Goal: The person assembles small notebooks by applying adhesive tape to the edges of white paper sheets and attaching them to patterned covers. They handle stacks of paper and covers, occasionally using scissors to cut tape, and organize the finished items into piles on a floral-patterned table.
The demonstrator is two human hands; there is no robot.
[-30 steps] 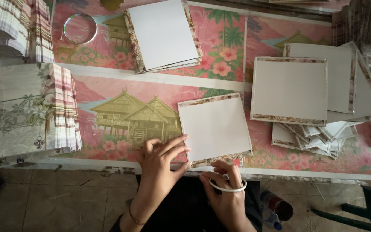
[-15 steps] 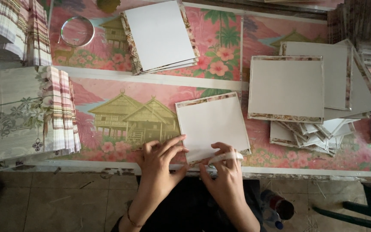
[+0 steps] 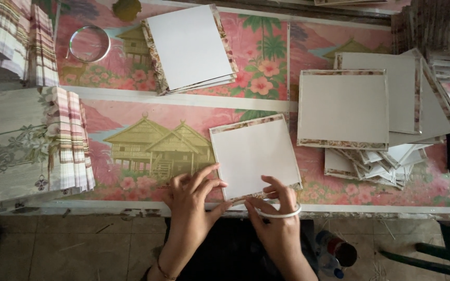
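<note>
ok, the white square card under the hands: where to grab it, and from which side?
Take the white square card by its near edge, coming from the table's front. It lies flat, tilted slightly, and that edge reaches the table front, where the left hand and right hand rest on its near corners. Probably pinch there; elsewhere nothing gets under it.

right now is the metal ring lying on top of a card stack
No, the metal ring lies on the patterned tablecloth near the far left, apart from the nearest card stack.

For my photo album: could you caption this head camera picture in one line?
Two hands, left and right, press the near edge of a white square card on a flowery table.
</note>
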